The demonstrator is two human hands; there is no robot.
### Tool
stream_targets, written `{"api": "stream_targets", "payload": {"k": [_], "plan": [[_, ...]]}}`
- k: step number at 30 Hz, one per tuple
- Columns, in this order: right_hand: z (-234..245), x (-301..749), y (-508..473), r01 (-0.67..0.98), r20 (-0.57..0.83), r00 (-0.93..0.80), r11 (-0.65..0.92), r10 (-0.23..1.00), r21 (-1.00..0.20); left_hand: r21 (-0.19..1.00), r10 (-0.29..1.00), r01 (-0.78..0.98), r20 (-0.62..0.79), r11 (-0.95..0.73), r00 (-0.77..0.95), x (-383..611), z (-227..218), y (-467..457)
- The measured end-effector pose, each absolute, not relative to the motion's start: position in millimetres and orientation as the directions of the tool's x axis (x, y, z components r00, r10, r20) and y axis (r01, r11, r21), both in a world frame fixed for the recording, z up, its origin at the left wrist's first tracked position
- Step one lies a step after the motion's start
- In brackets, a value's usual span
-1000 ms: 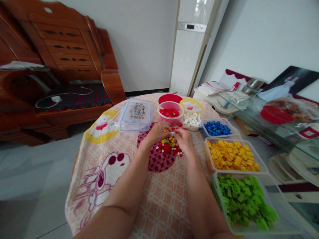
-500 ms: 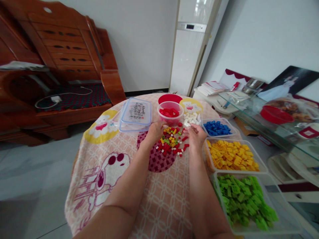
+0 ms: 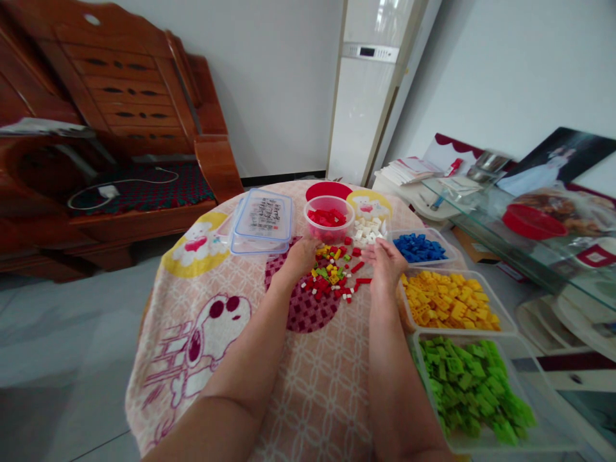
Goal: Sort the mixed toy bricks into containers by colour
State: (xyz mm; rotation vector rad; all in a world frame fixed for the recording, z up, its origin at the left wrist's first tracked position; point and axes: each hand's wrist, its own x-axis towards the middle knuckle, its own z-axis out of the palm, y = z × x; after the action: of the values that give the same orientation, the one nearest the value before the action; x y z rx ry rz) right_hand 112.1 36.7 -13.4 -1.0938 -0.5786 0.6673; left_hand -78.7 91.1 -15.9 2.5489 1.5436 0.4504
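Note:
A loose pile of small mixed toy bricks, red, yellow, green and white, lies on the tablecloth between my hands. My left hand is at the pile's left edge, its fingers bent together; anything in them is hidden. On the right, my right hand hovers near the white bricks, fingers stretched out, with nothing visible in it. Just beyond the pile stands a round clear tub with red bricks inside. Blue bricks fill a tray to the right of my right hand.
Yellow bricks and green bricks sit in clear boxes along the right side. Stacked lids lie at the back left of the cloth-covered table. A glass shelf adjoins on the right; a wooden bench stands left.
My right hand has shifted slightly right, and its fingers have spread from a pinch. My left hand stays almost in place at the pile's edge.

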Motion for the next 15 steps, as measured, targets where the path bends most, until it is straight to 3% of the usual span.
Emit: {"api": "stream_targets", "payload": {"k": [8,15], "plan": [[-9.8,106.0,32.3,-0.143,0.061,0.623,0.190,0.780,-0.971,0.324,0.890,0.829,0.183,-0.455,0.417,-77.7,-19.1,90.9],[-9.5,105.7,32.0,-0.154,0.051,0.599,0.177,0.799,-0.972,0.335,0.905,0.841,0.153,-0.426,0.398,-74.6,-14.5,86.9]]}}
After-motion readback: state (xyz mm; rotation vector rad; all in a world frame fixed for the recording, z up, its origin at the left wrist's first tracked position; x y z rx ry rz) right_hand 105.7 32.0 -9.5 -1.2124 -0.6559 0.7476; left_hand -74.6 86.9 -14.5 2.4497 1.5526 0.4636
